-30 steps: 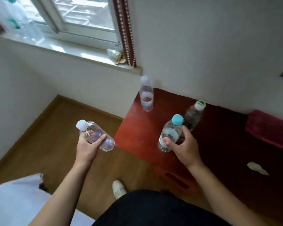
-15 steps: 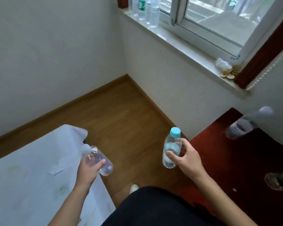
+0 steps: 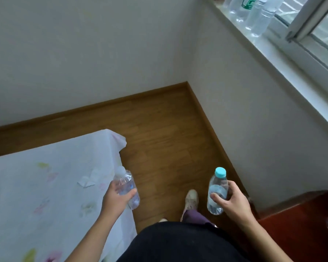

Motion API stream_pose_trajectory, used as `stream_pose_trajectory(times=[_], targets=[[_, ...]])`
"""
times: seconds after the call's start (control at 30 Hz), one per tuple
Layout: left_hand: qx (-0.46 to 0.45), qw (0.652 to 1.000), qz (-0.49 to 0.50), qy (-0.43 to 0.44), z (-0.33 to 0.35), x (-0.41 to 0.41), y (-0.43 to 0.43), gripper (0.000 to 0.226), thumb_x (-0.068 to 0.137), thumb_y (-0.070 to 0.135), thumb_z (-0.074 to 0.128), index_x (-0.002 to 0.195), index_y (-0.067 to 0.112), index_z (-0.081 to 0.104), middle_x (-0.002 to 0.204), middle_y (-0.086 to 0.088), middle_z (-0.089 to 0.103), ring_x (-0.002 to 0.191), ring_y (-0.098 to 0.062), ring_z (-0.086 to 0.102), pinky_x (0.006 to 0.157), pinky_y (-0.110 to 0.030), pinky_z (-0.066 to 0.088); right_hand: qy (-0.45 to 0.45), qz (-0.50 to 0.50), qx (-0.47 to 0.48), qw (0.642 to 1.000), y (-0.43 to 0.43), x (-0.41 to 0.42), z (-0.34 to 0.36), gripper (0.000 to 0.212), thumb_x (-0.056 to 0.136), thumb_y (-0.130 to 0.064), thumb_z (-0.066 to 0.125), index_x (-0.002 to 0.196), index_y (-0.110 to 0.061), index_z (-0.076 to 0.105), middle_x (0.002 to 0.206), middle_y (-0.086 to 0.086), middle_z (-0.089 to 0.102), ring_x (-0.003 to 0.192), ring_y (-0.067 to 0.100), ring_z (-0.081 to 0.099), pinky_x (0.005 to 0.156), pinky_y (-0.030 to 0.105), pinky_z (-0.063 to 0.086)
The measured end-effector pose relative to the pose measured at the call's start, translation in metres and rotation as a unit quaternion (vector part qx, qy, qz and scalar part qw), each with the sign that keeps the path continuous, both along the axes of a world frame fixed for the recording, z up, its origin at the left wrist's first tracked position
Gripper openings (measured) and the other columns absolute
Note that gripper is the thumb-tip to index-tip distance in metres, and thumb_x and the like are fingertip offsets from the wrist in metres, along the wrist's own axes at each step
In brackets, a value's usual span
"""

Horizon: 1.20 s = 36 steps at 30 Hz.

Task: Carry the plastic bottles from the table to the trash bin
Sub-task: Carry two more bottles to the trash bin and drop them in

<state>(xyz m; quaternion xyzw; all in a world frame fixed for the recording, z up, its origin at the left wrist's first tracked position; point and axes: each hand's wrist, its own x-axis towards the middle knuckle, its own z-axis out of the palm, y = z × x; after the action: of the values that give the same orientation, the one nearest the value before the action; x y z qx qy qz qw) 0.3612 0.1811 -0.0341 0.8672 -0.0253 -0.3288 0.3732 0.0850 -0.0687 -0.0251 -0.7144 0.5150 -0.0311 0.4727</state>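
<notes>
Above the wooden floor [image 3: 165, 140], the left hand [image 3: 116, 201] grips a white-capped bottle [image 3: 126, 188] tilted over a white cloth [image 3: 45, 186], fingers curled round it. The right hand [image 3: 233, 202] holds a blue-capped bottle [image 3: 217, 190] upright, near the red table [image 3: 301, 224]; more bottles [image 3: 254, 14] stand on the windowsill [image 3: 292, 78]

A white cloth [image 3: 45, 186] with faint pastel prints covers a surface at left, perhaps a bed; one corner hangs over the brown wooden floor [image 3: 165, 148]. Two white walls [image 3: 83, 53] meet behind. Several clear bottles [image 3: 259, 17] stand on the windowsill [image 3: 295, 76] at upper right.
</notes>
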Motion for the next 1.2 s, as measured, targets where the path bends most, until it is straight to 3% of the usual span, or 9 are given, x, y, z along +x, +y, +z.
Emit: stream_pose_trajectory(times=[0.17, 0.23, 0.43, 0.53, 0.7, 0.87, 1.03, 1.1, 1.2], targets=[[0.018, 0.999, 0.035, -0.014, -0.001, 0.038, -0.038, 0.066, 0.077, 0.037, 0.083, 0.132, 0.022, 0.051, 0.121, 0.005, 0.057, 0.116, -0.020, 0.056, 0.091, -0.035, 0.047, 0.009, 0.040, 0.011, 0.999, -0.070, 0.054, -0.010, 0.057, 0.074, -0.041, 0.082, 0.122, -0.025, 0.055, 0.109, -0.008, 0.069, 0.097, 0.006, 0.067, 0.068, 0.015, 0.051], [0.028, 0.997, 0.066, -0.014, -0.004, 0.054, -0.049, 0.065, 0.076, 0.038, 0.084, 0.130, 0.022, 0.052, 0.122, 0.004, 0.058, 0.116, -0.020, 0.056, 0.092, -0.035, 0.047, 0.005, 0.062, 0.012, 0.998, -0.102, 0.083, -0.012, 0.056, 0.076, -0.039, 0.081, 0.122, -0.023, 0.055, 0.109, -0.008, 0.069, 0.092, 0.002, 0.066, 0.062, 0.012, 0.050], [0.052, 0.968, 0.244, -0.003, -0.009, 0.066, -0.075, 0.056, 0.078, 0.032, 0.083, 0.124, 0.014, 0.056, 0.122, -0.008, 0.061, 0.107, -0.026, 0.058, 0.088, -0.034, 0.045, 0.011, 0.165, 0.029, 0.986, -0.187, 0.175, -0.014, 0.055, 0.077, -0.036, 0.081, 0.122, -0.019, 0.055, 0.110, -0.004, 0.069, 0.087, 0.003, 0.067, 0.053, 0.011, 0.052], [0.059, 0.948, 0.312, -0.004, -0.008, 0.068, -0.086, 0.050, 0.080, 0.030, 0.082, 0.119, 0.013, 0.056, 0.114, -0.003, 0.059, 0.110, -0.029, 0.060, 0.086, -0.034, 0.043, 0.002, 0.222, 0.047, 0.974, -0.214, 0.229, -0.015, 0.057, 0.076, -0.040, 0.080, 0.123, -0.021, 0.054, 0.111, -0.005, 0.068, 0.091, 0.007, 0.069, 0.059, 0.016, 0.056], [0.057, 0.925, 0.374, -0.009, -0.002, 0.081, -0.091, 0.057, 0.079, 0.031, 0.082, 0.125, 0.009, 0.057, 0.119, -0.005, 0.059, 0.111, -0.028, 0.059, 0.087, -0.034, 0.044, -0.028, 0.284, 0.044, 0.957, -0.233, 0.325, -0.002, 0.071, 0.065, -0.060, 0.076, 0.122, -0.023, 0.054, 0.111, -0.008, 0.067, 0.095, 0.010, 0.068, 0.076, 0.032, 0.062], [0.063, 0.904, 0.423, 0.008, -0.014, 0.125, -0.101, 0.055, 0.077, 0.030, 0.084, 0.119, 0.007, 0.059, 0.117, -0.012, 0.065, 0.106, -0.031, 0.062, 0.085, -0.036, 0.046, -0.030, 0.316, 0.041, 0.947, -0.250, 0.408, -0.003, 0.064, 0.075, -0.043, 0.080, 0.128, -0.021, 0.051, 0.115, -0.006, 0.065, 0.098, 0.012, 0.068, 0.074, 0.032, 0.063], [0.059, 0.910, 0.411, 0.011, -0.022, 0.208, -0.133, 0.047, 0.077, 0.029, 0.084, 0.111, 0.009, 0.059, 0.107, -0.010, 0.066, 0.101, -0.031, 0.064, 0.081, -0.034, 0.044, -0.008, 0.310, 0.002, 0.951, -0.285, 0.471, -0.006, 0.074, 0.063, -0.064, 0.073, 0.121, -0.023, 0.053, 0.106, -0.008, 0.067, 0.089, 0.010, 0.069, 0.071, 0.032, 0.063], [0.057, 0.923, 0.380, 0.013, -0.021, 0.248, -0.153, 0.045, 0.079, 0.029, 0.083, 0.112, 0.010, 0.058, 0.106, -0.007, 0.063, 0.099, -0.026, 0.061, 0.080, -0.032, 0.043, 0.011, 0.298, -0.009, 0.954, -0.303, 0.489, -0.007, 0.068, 0.069, -0.054, 0.078, 0.123, -0.021, 0.053, 0.108, -0.006, 0.068, 0.090, 0.011, 0.070, 0.071, 0.032, 0.063], [0.039, 0.946, 0.322, 0.001, -0.020, 0.313, -0.182, 0.045, 0.076, 0.033, 0.084, 0.108, 0.016, 0.057, 0.106, -0.003, 0.062, 0.101, -0.025, 0.061, 0.080, -0.032, 0.044, 0.031, 0.269, -0.029, 0.962, -0.325, 0.514, -0.007, 0.066, 0.071, -0.047, 0.080, 0.124, -0.018, 0.053, 0.108, -0.004, 0.069, 0.088, 0.009, 0.069, 0.061, 0.019, 0.057]])
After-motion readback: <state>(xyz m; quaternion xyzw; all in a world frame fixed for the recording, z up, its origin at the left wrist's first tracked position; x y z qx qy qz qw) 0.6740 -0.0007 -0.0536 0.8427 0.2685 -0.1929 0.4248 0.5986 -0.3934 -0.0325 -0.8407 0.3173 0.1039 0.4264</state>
